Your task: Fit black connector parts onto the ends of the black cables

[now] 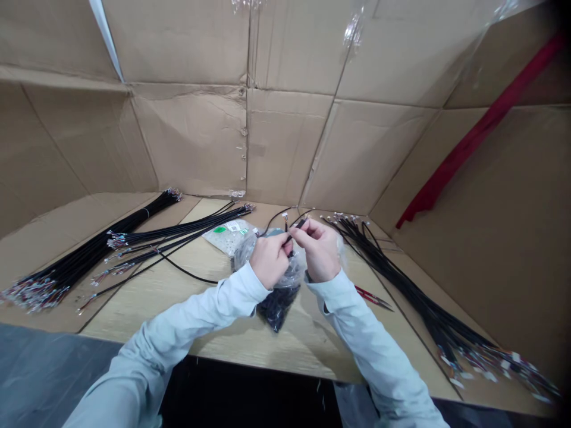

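Over the middle of the table my left hand (pixel 271 259) pinches a black cable near its end, where thin wires and a small white connector (pixel 285 215) stick up. Close beside it, my right hand (pixel 322 246) is closed on a short black piece (pixel 301 223), perhaps a sleeve; its exact kind is too small to make out. The fingertips of both hands nearly meet. Beneath them sits a clear plastic bag (pixel 275 306) full of small black pieces, its crumpled mouth partly hidden by my hands. Behind my left hand lies a flat bag with a green label (pixel 223 235).
At left lie a thick tied bundle of black cables (pixel 102 246) and a looser group (pixel 178 230). Another long bundle (pixel 414 297) runs along the right side. Red-handled scissors or snips (pixel 373 297) rest by my right forearm. Cardboard walls (pixel 285 142) enclose the table (pixel 267 352).
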The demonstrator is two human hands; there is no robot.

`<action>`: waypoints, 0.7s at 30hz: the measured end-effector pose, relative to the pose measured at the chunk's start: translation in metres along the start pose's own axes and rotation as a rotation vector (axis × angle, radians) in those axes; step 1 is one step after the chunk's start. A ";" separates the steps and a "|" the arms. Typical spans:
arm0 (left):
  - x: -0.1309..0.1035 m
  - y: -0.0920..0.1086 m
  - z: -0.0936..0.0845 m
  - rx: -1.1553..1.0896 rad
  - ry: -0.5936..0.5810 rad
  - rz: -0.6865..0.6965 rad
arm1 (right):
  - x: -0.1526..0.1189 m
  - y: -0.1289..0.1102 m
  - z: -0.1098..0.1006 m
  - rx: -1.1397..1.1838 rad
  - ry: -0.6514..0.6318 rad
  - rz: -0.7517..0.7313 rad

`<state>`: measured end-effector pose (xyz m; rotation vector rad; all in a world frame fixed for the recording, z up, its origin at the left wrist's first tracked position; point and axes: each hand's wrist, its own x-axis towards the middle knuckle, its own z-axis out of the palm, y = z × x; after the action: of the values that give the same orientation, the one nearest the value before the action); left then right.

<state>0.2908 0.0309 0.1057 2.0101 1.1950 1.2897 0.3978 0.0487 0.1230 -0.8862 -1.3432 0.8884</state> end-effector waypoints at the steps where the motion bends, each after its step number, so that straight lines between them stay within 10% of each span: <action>1: 0.002 -0.001 -0.001 -0.054 -0.029 -0.016 | 0.003 0.001 -0.002 0.047 -0.081 0.029; 6: 0.010 -0.005 -0.006 -0.439 -0.214 -0.144 | 0.019 0.012 -0.011 0.320 -0.425 0.241; 12: 0.011 0.003 -0.009 -0.736 -0.301 -0.320 | 0.028 0.024 -0.016 0.446 -0.483 0.315; 21: 0.008 -0.007 -0.007 -0.300 -0.073 -0.100 | 0.019 0.003 -0.015 0.263 -0.339 0.234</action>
<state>0.2837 0.0407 0.1076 1.7448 0.9893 1.2519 0.4129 0.0673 0.1274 -0.7163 -1.3833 1.4119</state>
